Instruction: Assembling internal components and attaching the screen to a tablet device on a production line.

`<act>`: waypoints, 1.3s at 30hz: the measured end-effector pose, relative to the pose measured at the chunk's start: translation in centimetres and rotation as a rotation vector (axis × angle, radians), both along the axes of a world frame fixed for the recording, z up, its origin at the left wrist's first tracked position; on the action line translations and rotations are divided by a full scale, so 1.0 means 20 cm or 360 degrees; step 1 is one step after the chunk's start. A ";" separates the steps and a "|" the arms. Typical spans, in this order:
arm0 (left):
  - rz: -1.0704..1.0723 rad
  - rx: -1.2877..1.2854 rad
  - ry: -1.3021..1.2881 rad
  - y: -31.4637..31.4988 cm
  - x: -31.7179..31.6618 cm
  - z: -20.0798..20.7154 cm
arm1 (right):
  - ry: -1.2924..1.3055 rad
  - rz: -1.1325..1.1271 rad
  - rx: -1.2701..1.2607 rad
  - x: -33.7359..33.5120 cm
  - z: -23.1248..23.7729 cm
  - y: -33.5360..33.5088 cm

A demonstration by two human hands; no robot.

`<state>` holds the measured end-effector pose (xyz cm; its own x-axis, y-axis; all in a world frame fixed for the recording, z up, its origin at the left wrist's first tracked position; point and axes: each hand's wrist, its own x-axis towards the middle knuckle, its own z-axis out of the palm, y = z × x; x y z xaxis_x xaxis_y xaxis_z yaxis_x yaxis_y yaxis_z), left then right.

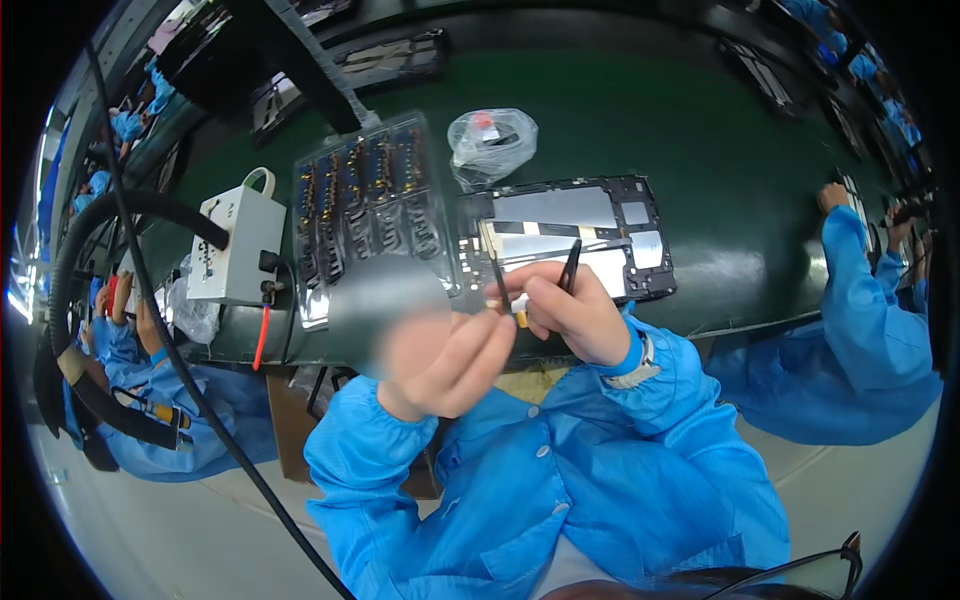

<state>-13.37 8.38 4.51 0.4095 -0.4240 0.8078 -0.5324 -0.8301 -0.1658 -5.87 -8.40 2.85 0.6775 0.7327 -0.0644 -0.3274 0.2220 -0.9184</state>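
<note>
My left hand (450, 365) is pinched at the fingertips, close against my right hand's fingers. Between them a thin dark strip (501, 280) points up and away, and a small white and yellow piece (520, 310) shows beside it. My right hand (577, 312) is closed around black tweezers (571, 266), one end sticking up past the index finger. Just beyond both hands lies an opened tablet (570, 235), its inside facing up with silver battery panels and a black frame. A blurred patch covers part of my left hand, so its thumb side is hidden.
Left of the tablet is a clear plastic tray (430, 200) of small dark and gold parts. Farther left stands a white box (240, 248) with a black hose (150, 203). A clear plastic bag (492, 140) lies behind the tablet. Co-workers in blue sit at both sides.
</note>
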 end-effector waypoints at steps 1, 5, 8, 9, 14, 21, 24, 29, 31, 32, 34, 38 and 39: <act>-0.0018 -0.0004 0.0006 -0.03 0.00 -0.02 | -0.0061 -0.0086 -0.0108 0.01 0.00 0.01; -0.0060 0.0058 0.0082 -0.09 0.00 -0.08 | 0.0026 -0.0176 -0.0167 0.03 0.01 -0.03; -0.0195 -0.0091 0.0207 -0.12 0.04 -0.08 | -0.0024 -0.0253 -0.0214 0.01 0.02 -0.06; -0.0211 -0.0268 0.0292 -0.13 0.05 -0.05 | -0.0094 -0.0312 -0.0237 0.01 0.02 -0.07; 0.0052 -0.0627 0.0592 -0.16 0.12 0.04 | -0.0683 -0.0355 -0.0359 -0.04 0.06 -0.12; 0.0064 -0.0493 0.0594 -0.14 0.08 0.06 | -0.1539 -0.0540 -0.0601 -0.06 0.05 -0.13; 0.0155 -0.0414 0.0560 -0.16 0.08 0.08 | -0.1588 -0.0608 -0.0533 -0.05 0.02 -0.11; 0.0248 -0.0281 0.0414 -0.16 0.06 0.04 | -0.1546 -0.0556 -0.0441 -0.08 0.03 -0.10; 0.0260 -0.0260 0.0372 -0.13 0.05 0.01 | -0.1542 -0.0471 -0.0435 -0.08 0.01 -0.11; 0.0307 -0.0284 0.0322 -0.09 0.04 0.00 | -0.1539 -0.0384 -0.0436 -0.08 0.00 -0.11; 0.0439 -0.0394 0.0247 -0.01 0.00 -0.01 | -0.1381 -0.0255 -0.0408 -0.07 -0.04 -0.13; 0.1053 -0.0970 0.0228 0.20 -0.30 -0.12 | -0.1029 -0.0092 -0.0407 -0.06 -0.07 -0.17; 0.1203 -0.1109 0.0259 0.23 -0.38 -0.15 | -0.0898 -0.0085 -0.0459 -0.06 -0.08 -0.18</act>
